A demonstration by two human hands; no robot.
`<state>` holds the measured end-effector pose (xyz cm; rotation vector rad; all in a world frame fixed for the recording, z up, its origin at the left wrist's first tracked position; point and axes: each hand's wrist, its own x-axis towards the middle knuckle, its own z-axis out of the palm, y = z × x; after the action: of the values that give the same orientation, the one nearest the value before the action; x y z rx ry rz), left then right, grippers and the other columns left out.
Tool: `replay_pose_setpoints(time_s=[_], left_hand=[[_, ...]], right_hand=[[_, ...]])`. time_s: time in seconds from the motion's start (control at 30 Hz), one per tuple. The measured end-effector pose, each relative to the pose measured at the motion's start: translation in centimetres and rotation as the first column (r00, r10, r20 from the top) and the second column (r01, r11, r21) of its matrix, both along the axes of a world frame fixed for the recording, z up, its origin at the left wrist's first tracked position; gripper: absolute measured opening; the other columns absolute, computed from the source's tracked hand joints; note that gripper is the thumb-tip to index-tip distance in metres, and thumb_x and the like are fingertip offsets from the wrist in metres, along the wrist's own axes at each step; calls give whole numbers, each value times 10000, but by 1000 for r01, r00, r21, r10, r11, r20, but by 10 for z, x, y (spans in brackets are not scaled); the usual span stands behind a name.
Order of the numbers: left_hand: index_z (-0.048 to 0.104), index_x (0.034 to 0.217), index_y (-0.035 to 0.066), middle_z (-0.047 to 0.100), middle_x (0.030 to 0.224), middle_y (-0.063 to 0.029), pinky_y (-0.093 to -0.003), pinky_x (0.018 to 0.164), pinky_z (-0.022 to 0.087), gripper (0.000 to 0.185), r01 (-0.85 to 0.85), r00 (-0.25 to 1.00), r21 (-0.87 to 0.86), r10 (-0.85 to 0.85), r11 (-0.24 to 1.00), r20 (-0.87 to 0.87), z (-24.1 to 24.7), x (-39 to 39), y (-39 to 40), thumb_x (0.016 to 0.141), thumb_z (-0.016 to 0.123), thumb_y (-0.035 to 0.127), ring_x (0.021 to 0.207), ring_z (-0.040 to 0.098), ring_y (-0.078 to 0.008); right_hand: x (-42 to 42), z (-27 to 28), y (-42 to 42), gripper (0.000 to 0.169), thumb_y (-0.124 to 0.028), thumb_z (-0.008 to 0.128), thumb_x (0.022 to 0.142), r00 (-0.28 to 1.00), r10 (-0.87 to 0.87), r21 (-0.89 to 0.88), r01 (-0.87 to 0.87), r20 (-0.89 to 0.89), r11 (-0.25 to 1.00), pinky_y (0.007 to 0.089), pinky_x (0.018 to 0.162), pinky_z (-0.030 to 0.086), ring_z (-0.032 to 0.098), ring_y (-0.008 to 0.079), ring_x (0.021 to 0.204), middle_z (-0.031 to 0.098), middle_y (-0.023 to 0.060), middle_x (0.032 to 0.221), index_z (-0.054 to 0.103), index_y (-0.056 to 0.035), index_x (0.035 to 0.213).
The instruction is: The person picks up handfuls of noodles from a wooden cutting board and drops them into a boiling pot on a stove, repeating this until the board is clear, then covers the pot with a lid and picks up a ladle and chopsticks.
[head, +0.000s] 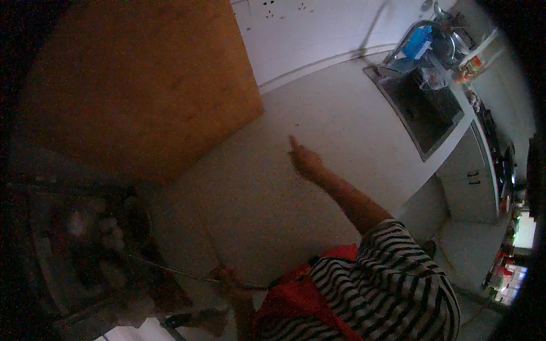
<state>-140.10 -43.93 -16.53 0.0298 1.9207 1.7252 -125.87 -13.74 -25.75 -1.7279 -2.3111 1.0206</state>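
My right hand (305, 160) reaches over the pale countertop (332, 115), one finger pointing away from me, with nothing visible in it. The hand is slightly blurred, and I cannot tell whether it touches the surface. Small dark specks lie on the counter just beyond the fingertip. My left hand (228, 277) is low in the dim part of the picture, at a thin cord or hose (183, 272) that runs from the dark lower left towards my red apron (294, 298). Its fingers are too dark to make out, and so is its grip.
A large brown wooden panel or cabinet (149, 85) stands over the counter at upper left. A dark sink (422, 106) is set in the counter at right, with a blue item (418, 41) and clear plastic beside the tap. Dark, indistinct clutter fills the lower left.
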Motion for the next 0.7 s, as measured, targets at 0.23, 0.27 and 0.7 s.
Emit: replay_pose_setpoints(time_s=[0.23,0.27,0.7], left_hand=[[432,810,75,402,683,-19,-257,530,331,167,15,999,-37,-16,999,-42,19,-4,3,805,472,236,611,369,-96],[440,841,63,419,704,-31,-268,547,342,186,90,988,-88,-100,992,-121,17,-7,4,806,470,243,631,384,-107],[369,1116,2,424,1005,-120,-290,748,335,473,-197,980,-246,185,949,-71,24,4,-29,805,447,351,869,411,-178]], right_hand=[[37,-47,67,448,-139,381,819,976,116,116,-138,182,984,403,723,422,546,319,737,551,188,862,244,-35,1233],[49,-68,78,449,-134,376,818,976,-17,172,-21,216,985,399,721,422,546,321,729,551,191,858,240,-30,1233],[-5,-25,33,548,-91,379,786,986,-33,157,7,165,988,411,690,429,546,339,776,546,217,859,125,-61,1271]])
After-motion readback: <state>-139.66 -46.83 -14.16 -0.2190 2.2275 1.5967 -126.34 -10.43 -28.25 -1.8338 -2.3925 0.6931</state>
